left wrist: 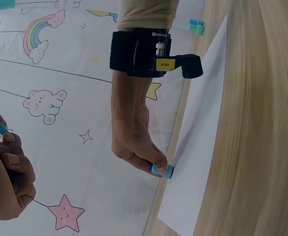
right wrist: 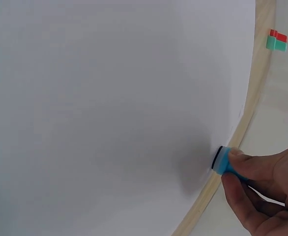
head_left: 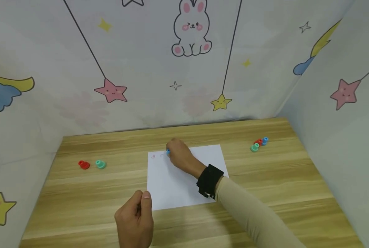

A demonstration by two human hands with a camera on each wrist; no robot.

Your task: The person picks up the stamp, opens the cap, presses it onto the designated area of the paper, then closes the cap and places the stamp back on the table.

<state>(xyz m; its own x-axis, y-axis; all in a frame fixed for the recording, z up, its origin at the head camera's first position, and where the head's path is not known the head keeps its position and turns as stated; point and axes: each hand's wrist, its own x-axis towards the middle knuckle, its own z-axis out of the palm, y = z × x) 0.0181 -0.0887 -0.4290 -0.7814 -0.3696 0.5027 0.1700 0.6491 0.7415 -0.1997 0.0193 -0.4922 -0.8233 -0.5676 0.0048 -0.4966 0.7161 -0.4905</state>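
Note:
My right hand (head_left: 180,155) pinches a blue stamp (right wrist: 223,160) between thumb and fingers, its dark-rimmed face turned to the white paper (head_left: 175,186) right at the far edge. Near the paper's far left corner are a small pinkish mark (head_left: 153,156) and a fainter one beside it. Curled fingers of my left hand (head_left: 136,218), near the paper's front left corner, grip a small blue piece (left wrist: 3,129). Most of that piece is hidden by the fingers, so I cannot tell its kind.
On the wooden table (head_left: 110,189), a red stamp (head_left: 84,164) and a green stamp (head_left: 100,164) stand left of the paper. To the right sit small red (head_left: 258,142), green (head_left: 254,147) and blue (head_left: 265,141) pieces close together. Patterned cloth (head_left: 153,69) walls the table's back and sides.

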